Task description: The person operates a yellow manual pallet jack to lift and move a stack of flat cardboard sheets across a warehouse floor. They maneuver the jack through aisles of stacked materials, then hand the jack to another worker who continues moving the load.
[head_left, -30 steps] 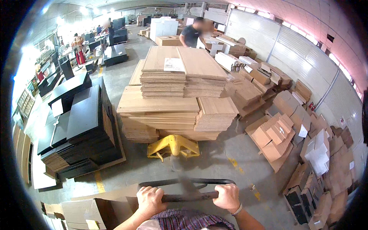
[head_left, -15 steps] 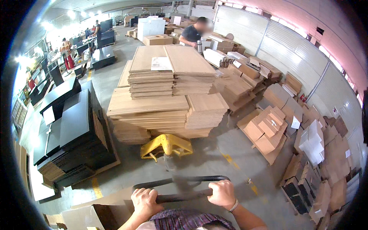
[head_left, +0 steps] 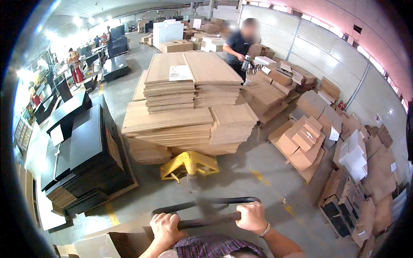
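Both of my hands grip the black loop handle (head_left: 206,221) of a pallet jack at the bottom centre. My left hand (head_left: 166,226) is wrapped round the handle's left end, my right hand (head_left: 252,218) round its right end, with a band on that wrist. Beyond the handle stands the jack's yellow body (head_left: 189,164). It meets the near side of a tall load of flat brown cardboard stacks (head_left: 172,118). A white paper sheet (head_left: 180,72) lies on top of the load. The jack's forks are hidden under it.
Black panels (head_left: 86,146) are stacked on a pallet at the left. Cardboard bundles (head_left: 303,142) sit on pallets along the right wall. Past the load's far right corner a person (head_left: 239,47) in dark clothes holds a metallic flask, with another person partly behind. Open cardboard (head_left: 116,245) lies at lower left.
The person by the load's far corner has moved right and now shows more of the body, with a second head visible behind. My hands keep their grip; the view shifts slightly.
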Demonstrator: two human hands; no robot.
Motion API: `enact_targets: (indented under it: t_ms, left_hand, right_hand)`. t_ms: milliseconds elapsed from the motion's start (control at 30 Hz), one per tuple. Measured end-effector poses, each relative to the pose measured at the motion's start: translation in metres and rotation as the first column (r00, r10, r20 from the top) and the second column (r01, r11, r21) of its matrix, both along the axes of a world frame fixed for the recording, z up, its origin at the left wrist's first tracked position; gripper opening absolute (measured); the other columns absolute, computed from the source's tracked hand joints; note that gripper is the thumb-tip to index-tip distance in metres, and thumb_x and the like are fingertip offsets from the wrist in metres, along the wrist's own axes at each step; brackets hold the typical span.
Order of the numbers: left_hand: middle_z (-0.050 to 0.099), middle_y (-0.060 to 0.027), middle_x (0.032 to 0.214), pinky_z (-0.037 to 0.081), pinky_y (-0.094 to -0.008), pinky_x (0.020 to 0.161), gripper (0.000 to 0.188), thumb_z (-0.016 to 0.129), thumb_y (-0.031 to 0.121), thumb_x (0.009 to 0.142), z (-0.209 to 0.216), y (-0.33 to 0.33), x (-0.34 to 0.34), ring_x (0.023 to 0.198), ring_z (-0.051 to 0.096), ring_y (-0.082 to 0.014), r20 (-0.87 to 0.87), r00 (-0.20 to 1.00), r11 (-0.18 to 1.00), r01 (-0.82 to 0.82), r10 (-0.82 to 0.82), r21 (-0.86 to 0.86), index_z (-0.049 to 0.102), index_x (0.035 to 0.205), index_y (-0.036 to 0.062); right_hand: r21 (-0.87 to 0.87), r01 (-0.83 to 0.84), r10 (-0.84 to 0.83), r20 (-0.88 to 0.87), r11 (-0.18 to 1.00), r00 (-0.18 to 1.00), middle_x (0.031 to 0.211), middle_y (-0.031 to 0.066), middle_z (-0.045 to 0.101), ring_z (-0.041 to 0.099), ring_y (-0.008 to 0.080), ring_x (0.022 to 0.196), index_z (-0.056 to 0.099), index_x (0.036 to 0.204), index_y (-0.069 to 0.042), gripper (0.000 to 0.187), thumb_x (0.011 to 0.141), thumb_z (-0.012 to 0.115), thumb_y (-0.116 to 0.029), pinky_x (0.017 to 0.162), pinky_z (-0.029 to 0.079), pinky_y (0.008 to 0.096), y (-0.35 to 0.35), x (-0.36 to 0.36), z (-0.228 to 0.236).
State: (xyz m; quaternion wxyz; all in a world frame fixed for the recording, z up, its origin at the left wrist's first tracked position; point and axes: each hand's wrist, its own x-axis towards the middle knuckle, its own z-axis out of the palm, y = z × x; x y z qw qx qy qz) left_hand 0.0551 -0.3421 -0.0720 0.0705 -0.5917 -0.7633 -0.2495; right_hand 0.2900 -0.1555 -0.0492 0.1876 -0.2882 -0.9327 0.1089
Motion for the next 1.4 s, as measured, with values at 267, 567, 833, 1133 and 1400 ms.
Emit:
enact_targets:
  t_ms: [267, 567, 833, 1133, 1400]
  left_hand:
    - [0.056, -0.0027, 0.059, 0.044, -0.0374, 0.061, 0.039, 0.079, 0.030, 0.037, -0.004, 0.000, -0.001, 0.059, 0.058, -0.0259, -0.001, 1.000, 1.000, -0.003, 0.003, -0.004, 0.058, 0.064, 0.0132]
    - [0.058, -0.0022, 0.060, 0.043, -0.0384, 0.063, 0.051, 0.082, 0.042, 0.031, 0.000, -0.001, 0.002, 0.061, 0.059, -0.0255, -0.008, 1.000, 1.000, -0.013, 0.013, 0.019, 0.058, 0.064, 0.0122]
    - [0.057, -0.0026, 0.059, 0.043, -0.0383, 0.062, 0.050, 0.082, 0.039, 0.029, 0.003, -0.001, 0.002, 0.060, 0.058, -0.0259, 0.007, 1.000, 1.000, -0.001, 0.000, 0.010, 0.056, 0.062, 0.0121]
    - [0.056, -0.0022, 0.058, 0.043, -0.0380, 0.058, 0.045, 0.081, 0.033, 0.031, -0.002, 0.002, 0.000, 0.058, 0.057, -0.0258, -0.009, 1.000, 0.999, 0.009, -0.009, 0.048, 0.056, 0.062, 0.0133]
    - [0.054, -0.0024, 0.060, 0.045, -0.0381, 0.059, 0.025, 0.071, 0.022, 0.047, 0.003, 0.003, -0.005, 0.059, 0.057, -0.0244, -0.008, 1.000, 0.999, 0.030, -0.030, 0.016, 0.055, 0.064, 0.0131]
  right_hand:
    - [0.030, 0.002, -0.004, 0.056, 1.000, 0.998, 0.057, 0.0082, 0.059, 0.061, 0.0303, 0.058, 0.059, 0.060, -0.010, 0.016, 0.050, 0.068, -0.018, 0.056, 0.047, 0.0411, 0.002, 0.004, -0.008]
    - [0.008, -0.019, 0.018, 0.015, 1.000, 1.000, 0.056, 0.0081, 0.058, 0.061, 0.0301, 0.057, 0.059, 0.061, -0.010, 0.016, 0.052, 0.068, -0.020, 0.056, 0.047, 0.0406, 0.004, 0.006, -0.007]
    - [0.018, -0.023, 0.023, 0.002, 1.000, 1.000, 0.054, 0.0076, 0.057, 0.060, 0.0297, 0.056, 0.057, 0.059, -0.010, 0.017, 0.052, 0.069, -0.020, 0.054, 0.046, 0.0404, 0.002, 0.006, -0.006]
    - [0.025, -0.015, 0.014, 0.025, 1.000, 1.000, 0.056, 0.0084, 0.057, 0.060, 0.0307, 0.057, 0.056, 0.058, -0.010, 0.018, 0.053, 0.070, -0.021, 0.056, 0.046, 0.0410, 0.004, 0.005, -0.007]
    - [0.039, -0.002, 0.003, -0.012, 0.999, 1.000, 0.055, 0.0100, 0.057, 0.059, 0.0323, 0.056, 0.057, 0.057, -0.010, 0.016, 0.052, 0.069, -0.019, 0.052, 0.045, 0.0438, 0.004, -0.001, 0.001]
